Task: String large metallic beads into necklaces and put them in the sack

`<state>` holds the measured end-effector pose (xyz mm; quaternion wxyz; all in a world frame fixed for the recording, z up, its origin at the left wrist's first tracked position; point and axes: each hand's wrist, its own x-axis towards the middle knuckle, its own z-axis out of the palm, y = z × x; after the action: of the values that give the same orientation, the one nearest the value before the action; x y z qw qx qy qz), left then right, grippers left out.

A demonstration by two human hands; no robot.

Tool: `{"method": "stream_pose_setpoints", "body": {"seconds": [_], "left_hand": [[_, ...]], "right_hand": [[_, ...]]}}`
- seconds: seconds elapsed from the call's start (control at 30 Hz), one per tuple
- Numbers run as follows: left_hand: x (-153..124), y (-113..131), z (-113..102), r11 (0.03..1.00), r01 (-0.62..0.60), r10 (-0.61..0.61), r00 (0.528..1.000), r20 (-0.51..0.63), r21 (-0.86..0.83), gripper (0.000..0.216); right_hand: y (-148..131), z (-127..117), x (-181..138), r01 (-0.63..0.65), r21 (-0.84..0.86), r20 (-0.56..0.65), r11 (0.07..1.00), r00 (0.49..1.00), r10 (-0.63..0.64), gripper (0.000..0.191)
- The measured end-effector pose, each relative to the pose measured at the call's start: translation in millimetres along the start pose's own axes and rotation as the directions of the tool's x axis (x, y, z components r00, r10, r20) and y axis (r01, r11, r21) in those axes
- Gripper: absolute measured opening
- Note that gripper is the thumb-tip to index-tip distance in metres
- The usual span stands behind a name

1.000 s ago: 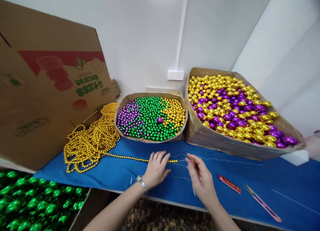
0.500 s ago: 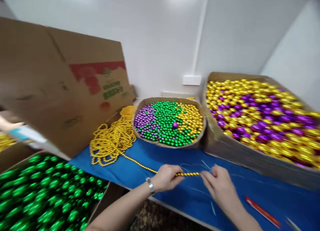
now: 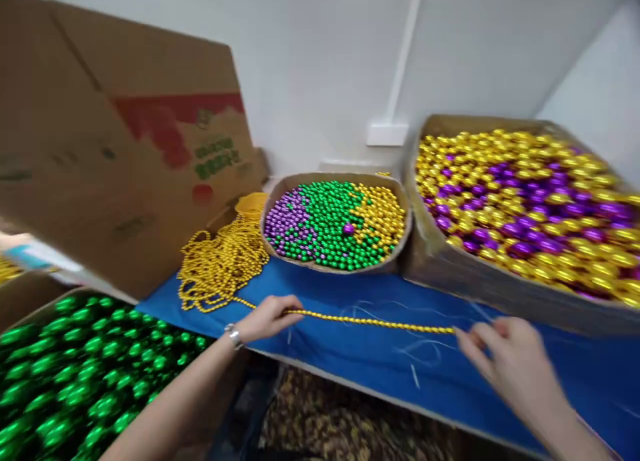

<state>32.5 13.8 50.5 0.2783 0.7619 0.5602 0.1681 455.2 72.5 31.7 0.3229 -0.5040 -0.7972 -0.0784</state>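
A strand of small gold beads [image 3: 370,322] stretches taut across the blue table [image 3: 325,294]. My left hand [image 3: 267,318], a watch on its wrist, is closed on the strand close to the heap of gold bead strings [image 3: 220,261]. My right hand [image 3: 510,358] pinches the strand's free end at the right; the hand is blurred. Loose thin white threads [image 3: 420,348] lie on the blue cloth between the hands.
A round cardboard tub [image 3: 337,224] holds purple, green and gold beads. A big box [image 3: 525,208] of large gold and purple balls stands to the right. A bin of green balls [image 3: 75,374] sits at lower left below a tilted cardboard flap [image 3: 115,148].
My hands have drawn apart: the left slid left along the strand, the right pulled its end to the right, so a longer length now lies stretched out. The view swung left.
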Motion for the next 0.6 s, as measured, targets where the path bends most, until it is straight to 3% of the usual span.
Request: {"method": "stream_pose_setpoints", "body": {"seconds": [0.07,0.27,0.43,0.6], "left_hand": [[-7,-8,-5,0.998,0.050,-0.048,0.997,0.056,-0.036,0.031],[-22,-26,11,0.990,0.102,-0.087,0.985,0.149,-0.095,0.032],[-23,-41,30,0.977,0.169,-0.151,0.978,0.141,-0.127,0.035],[-22,-50,39,0.991,0.128,-0.123,0.986,0.114,-0.030,0.031]], "right_hand": [[-12,11,-22,0.019,-0.025,0.103,1.000,0.995,-0.017,0.045],[-33,44,-74,-0.088,0.012,0.192,0.996,0.978,0.084,0.038],[-33,50,-89,-0.120,0.014,0.228,0.993,0.967,0.114,0.038],[-34,57,-93,-0.132,0.000,0.247,0.991,0.961,0.127,0.038]]}}
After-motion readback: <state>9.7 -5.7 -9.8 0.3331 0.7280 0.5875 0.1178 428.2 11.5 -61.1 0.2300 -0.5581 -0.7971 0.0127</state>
